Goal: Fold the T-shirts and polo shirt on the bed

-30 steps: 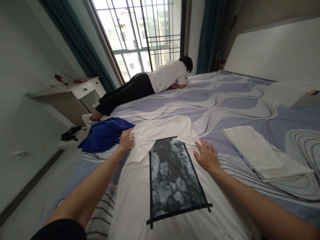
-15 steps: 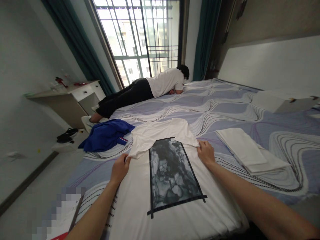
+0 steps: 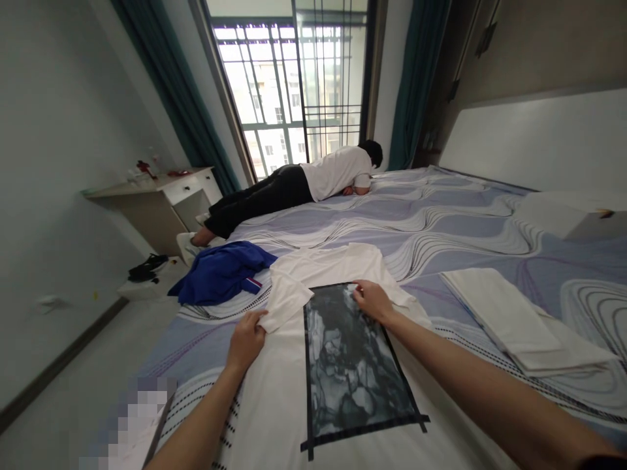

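A white T-shirt (image 3: pixel 274 385) lies spread on the bed, its collar end away from me and its sleeves folded inward. A dark grey marbled print (image 3: pixel 350 365) with a black border covers its middle. My left hand (image 3: pixel 246 341) is closed at the hem of the left sleeve (image 3: pixel 287 300), thumb and fingers at the cloth's edge. My right hand (image 3: pixel 373 301) rests at the print's upper right corner, fingers curled together on the shirt by the right sleeve; my hand partly hides the cloth there.
A crumpled blue garment (image 3: pixel 225 271) lies left of the shirt; a folded white cloth (image 3: pixel 504 320) lies right. Across the patterned bed (image 3: pixel 421 228), a person (image 3: pixel 336 173) lies near the window. A small desk (image 3: pixel 157 183) and a box with black shoes (image 3: pixel 147 267) stand left.
My right hand has moved left from the right sleeve's outer end to the print's upper corner. My left hand stays at the left sleeve. The camera view has shifted slightly.
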{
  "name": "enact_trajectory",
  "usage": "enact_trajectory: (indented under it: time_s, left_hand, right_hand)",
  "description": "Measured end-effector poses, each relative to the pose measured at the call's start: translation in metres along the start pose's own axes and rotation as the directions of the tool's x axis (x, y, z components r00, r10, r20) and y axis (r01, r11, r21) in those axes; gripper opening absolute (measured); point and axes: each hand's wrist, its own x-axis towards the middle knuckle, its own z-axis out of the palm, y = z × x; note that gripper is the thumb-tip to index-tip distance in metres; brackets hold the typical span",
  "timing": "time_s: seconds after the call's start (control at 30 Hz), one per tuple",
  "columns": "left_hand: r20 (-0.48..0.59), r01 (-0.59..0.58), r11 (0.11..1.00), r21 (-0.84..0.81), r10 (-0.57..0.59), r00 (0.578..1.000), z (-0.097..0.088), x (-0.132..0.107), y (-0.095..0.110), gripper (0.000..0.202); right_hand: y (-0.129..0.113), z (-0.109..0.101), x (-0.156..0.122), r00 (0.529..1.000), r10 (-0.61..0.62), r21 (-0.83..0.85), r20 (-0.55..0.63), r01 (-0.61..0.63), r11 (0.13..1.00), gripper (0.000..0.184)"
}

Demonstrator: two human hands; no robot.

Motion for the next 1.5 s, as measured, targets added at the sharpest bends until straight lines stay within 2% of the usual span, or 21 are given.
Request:
enact_trajectory:
  time_s: [0.13, 0.17, 0.23, 0.33, 0.5, 0.6, 0.73, 0.83, 0.93, 1.0, 1.1, 1.17, 1.23, 1.3, 1.43, 1.5]
  left_hand:
    - [-0.022, 0.149, 0.989, 0.009, -0.149, 0.989, 0.000, 0.000, 0.000, 0.044]
    - [-0.030, 0.187, 0.982, 0.019, -0.187, 0.982, 0.000, -0.001, 0.000, 0.043]
    - [-0.040, 0.232, 0.972, 0.039, -0.231, 0.972, -0.001, -0.002, 0.002, 0.036]
    - [-0.043, 0.231, 0.972, 0.053, -0.229, 0.973, -0.002, -0.003, 0.005, 0.021]
    - [-0.042, 0.196, 0.979, 0.059, -0.193, 0.980, -0.001, -0.005, 0.002, 0.008]
    - [-0.070, 0.163, 0.986, 0.048, -0.159, 0.985, 0.002, -0.007, -0.003, 0.011]
    - [-0.093, 0.094, 0.994, 0.048, -0.089, 0.992, 0.004, -0.007, -0.007, 0.014]
    - [-0.152, 0.016, 0.999, 0.034, -0.011, 0.988, 0.003, -0.007, -0.005, 0.023]
    - [-0.188, -0.068, 0.996, 0.052, 0.077, 0.979, 0.003, -0.006, -0.005, 0.043]
    - [-0.163, -0.120, 0.991, 0.059, 0.128, 0.978, 0.002, -0.006, -0.007, 0.045]
    - [-0.130, -0.164, 0.985, 0.049, 0.169, 0.977, 0.002, -0.005, -0.011, 0.037]
    - [-0.135, -0.186, 0.981, 0.055, 0.192, 0.972, 0.002, -0.004, -0.013, 0.030]
    - [-0.146, -0.226, 0.970, 0.086, 0.237, 0.960, 0.002, -0.002, -0.012, 0.022]
    - [-0.148, -0.279, 0.950, 0.137, 0.298, 0.943, 0.002, -0.001, -0.010, 0.022]
    - [-0.119, -0.374, 0.891, 0.258, 0.414, 0.902, -0.004, 0.000, 0.003, 0.031]
    - [-0.086, -0.369, 0.872, 0.323, 0.415, 0.906, -0.006, 0.004, 0.018, 0.031]
  right_hand:
    - [-0.083, 0.047, 0.052, 0.988, 0.068, 0.067, 0.137, -0.078, 0.995, 0.063]
    - [-0.098, 0.056, 0.064, 0.979, 0.094, 0.053, 0.179, -0.105, 0.993, 0.063]
    - [-0.120, 0.071, 0.087, 0.962, 0.136, 0.014, 0.237, -0.144, 0.990, 0.051]
    - [-0.142, 0.085, 0.122, 0.949, 0.152, -0.009, 0.276, -0.156, 0.988, 0.034]
    - [-0.186, 0.112, 0.170, 0.941, 0.128, -0.029, 0.313, -0.125, 0.992, 0.034]
    - [-0.206, 0.130, 0.185, 0.951, 0.086, -0.037, 0.297, -0.079, 0.996, 0.027]
    - [-0.212, 0.143, 0.183, 0.966, -0.016, -0.055, 0.258, 0.031, 0.998, 0.024]
    - [-0.199, 0.131, 0.175, 0.969, -0.117, -0.070, 0.219, 0.135, 0.988, 0.032]
    - [-0.160, 0.094, 0.170, 0.964, -0.201, -0.112, 0.175, 0.223, 0.969, 0.041]
    - [-0.117, 0.058, 0.167, 0.968, -0.201, -0.172, 0.149, 0.226, 0.959, 0.042]
    - [-0.035, 0.005, 0.150, 0.990, -0.086, -0.287, 0.109, 0.114, 0.951, 0.047]
    - [0.016, -0.016, 0.126, 0.995, 0.012, -0.349, 0.102, 0.025, 0.937, 0.053]
    - [0.054, -0.021, 0.098, 0.989, 0.077, -0.381, 0.129, -0.022, 0.924, 0.057]
    - [0.075, -0.014, 0.075, 0.982, 0.101, -0.394, 0.161, -0.030, 0.919, 0.060]
    - [0.088, 0.004, 0.064, 0.978, 0.111, -0.385, 0.174, -0.037, 0.922, 0.063]
    - [0.089, 0.007, 0.068, 0.980, 0.104, -0.363, 0.169, -0.036, 0.931, 0.063]
